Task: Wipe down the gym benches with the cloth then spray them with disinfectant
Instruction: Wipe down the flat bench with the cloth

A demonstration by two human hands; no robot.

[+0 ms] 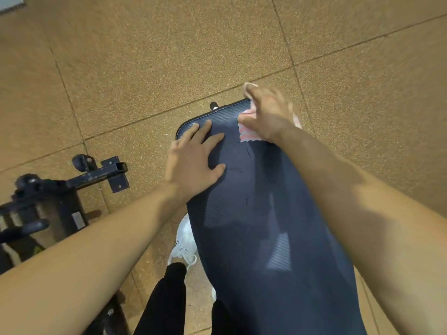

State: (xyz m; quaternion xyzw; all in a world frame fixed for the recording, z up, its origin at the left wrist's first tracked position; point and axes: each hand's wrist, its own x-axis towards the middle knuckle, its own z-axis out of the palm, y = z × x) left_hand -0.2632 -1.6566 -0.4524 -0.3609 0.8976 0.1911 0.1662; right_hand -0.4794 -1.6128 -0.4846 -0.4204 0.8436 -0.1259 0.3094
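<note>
I see the bench (261,213) running away from me, its long axis going from near, at the bottom of the view, to far, where its rounded end sits just short of a seam in the floor (145,56). My right hand (268,112) is at that far end, on the right corner, pressed down on the cloth (246,135). The fingers are curled over the fabric and pin it to the pad; pink and white folds show under the palm and past the wrist on the right side. It is a loose clamp more than a fist, and the cloth is the only thing in it.

My left hand (193,158) lies flat and spread on the left edge of the pad, a little nearer to me than the right, fingers pointing to the far end. It holds nothing and, as I judge it, only braces me.

The relation that matters: the cloth is already at the far right corner, so nearly all the unwiped pad lies near of the right hand, along the long axis towards me. The wiping hand is the right one, so I judge the coming stroke to be a pull back along the bench or a sweep left across the far end towards the left hand.

I see no spray bottle here. A dark metal frame (96,172) stands on the left.
</note>
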